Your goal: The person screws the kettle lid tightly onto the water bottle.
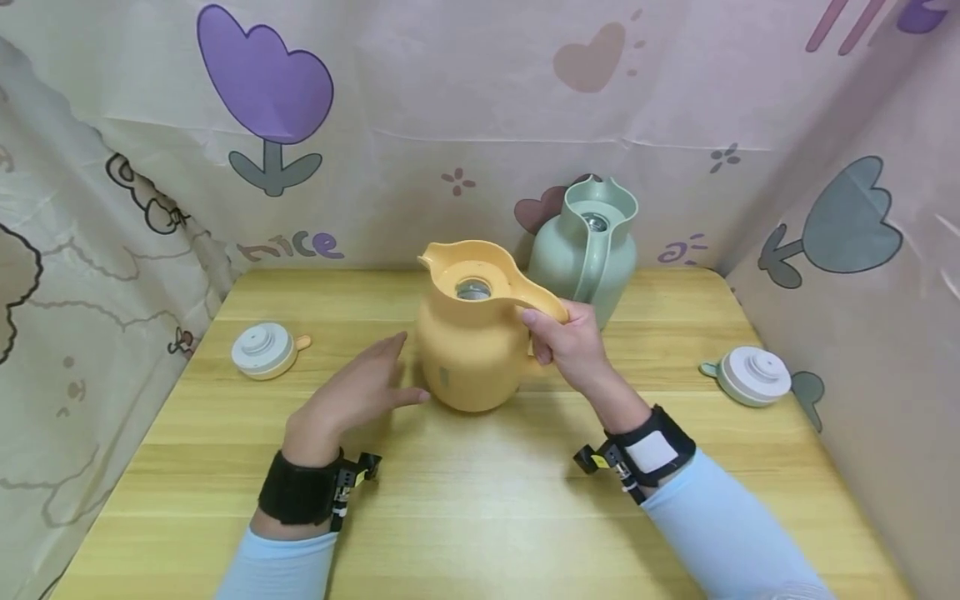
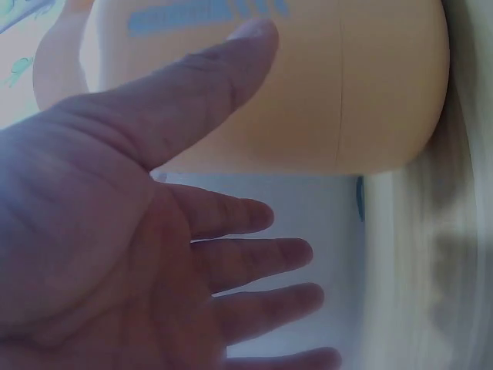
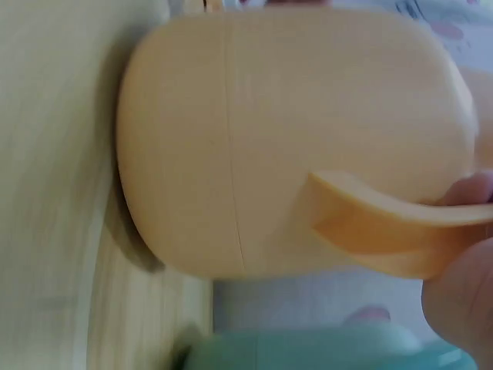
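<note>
A yellow thermos jug [image 1: 472, 350] without a lid stands upright mid-table, its spout toward the left. My right hand [image 1: 566, 342] grips its handle [image 3: 370, 223] on the right side. On the other side my left hand [image 1: 356, 387] is held with spread, straight fingers beside the jug's body; the left wrist view shows the thumb [image 2: 223, 73] in front of the jug, and I cannot tell whether it touches. Behind to the right is a green thermos jug [image 1: 585, 258], also open at the top, with its handle facing me.
A white lid with a yellow tab [image 1: 264, 350] lies at the table's left. Another white lid with a green tab [image 1: 752, 377] lies near the right edge. Patterned cloth [image 1: 450, 125] hangs behind the wooden table [image 1: 480, 517] and along both sides.
</note>
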